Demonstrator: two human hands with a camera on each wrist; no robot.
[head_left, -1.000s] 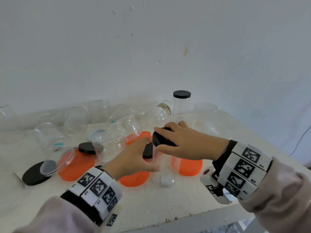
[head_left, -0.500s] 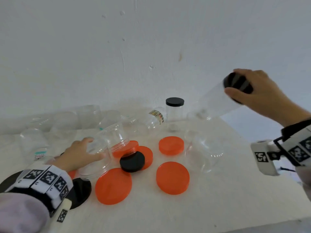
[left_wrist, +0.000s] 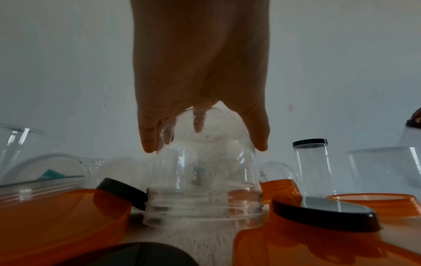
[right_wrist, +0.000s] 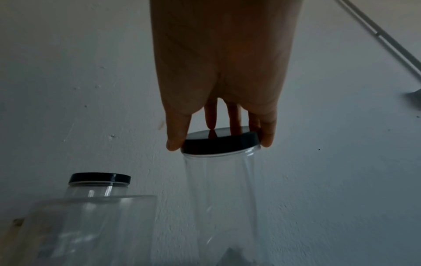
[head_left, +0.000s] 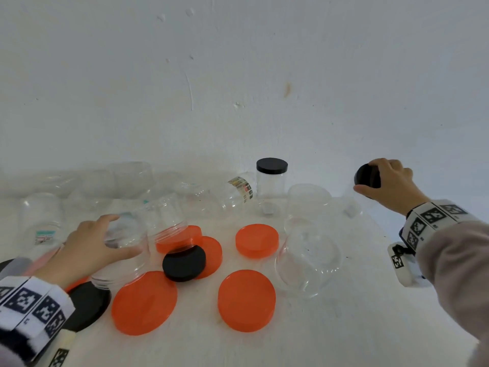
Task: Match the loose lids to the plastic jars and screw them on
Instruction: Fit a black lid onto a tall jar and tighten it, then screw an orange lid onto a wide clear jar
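Observation:
My right hand grips the black lid of a tall clear jar at the table's far right, near the wall. In the right wrist view, fingers clasp the lid's rim, which sits on the jar. Whether the jar's base touches the table I cannot tell. My left hand grips a clear jar that stands mouth down at the left. In the left wrist view, fingers curl over its upturned base.
Several loose orange lids lie mid-table, with a small black lid on them and a big black lid at front left. A capped jar stands at the back. Open clear jars stand right of centre, and more crowd the back left.
My right hand carried the capped tall jar from the centre up to the right, then lowered it at the far right. My left hand moved onto the upturned jar and stays there.

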